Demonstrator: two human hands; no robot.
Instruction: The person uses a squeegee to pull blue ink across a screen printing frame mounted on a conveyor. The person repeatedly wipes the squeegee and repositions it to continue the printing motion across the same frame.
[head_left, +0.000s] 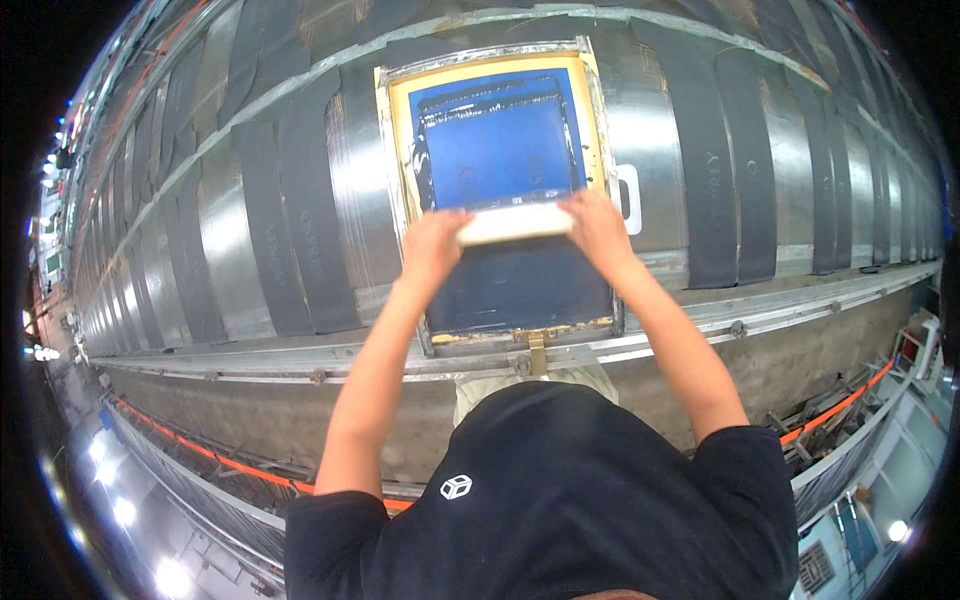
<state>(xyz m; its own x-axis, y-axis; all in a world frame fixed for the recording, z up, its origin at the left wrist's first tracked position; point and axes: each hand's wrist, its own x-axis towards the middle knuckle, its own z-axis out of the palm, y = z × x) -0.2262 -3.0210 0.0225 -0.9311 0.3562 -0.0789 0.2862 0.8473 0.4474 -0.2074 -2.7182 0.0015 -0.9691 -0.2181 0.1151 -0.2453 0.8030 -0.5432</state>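
Long metal table [250, 240], both arms outstretched, left hand [432, 245] and right hand [598, 225] grip-clenched on pale squeegee [515, 223].

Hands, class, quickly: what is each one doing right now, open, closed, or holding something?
Left hand: closed on the left end of the pale squeegee.
Right hand: closed on the squeegee's right end, over the blue printing screen.

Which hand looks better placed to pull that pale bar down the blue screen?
Neither clearly: the left hand and right hand each grip one end of the squeegee lying across the screen, so probably both together.
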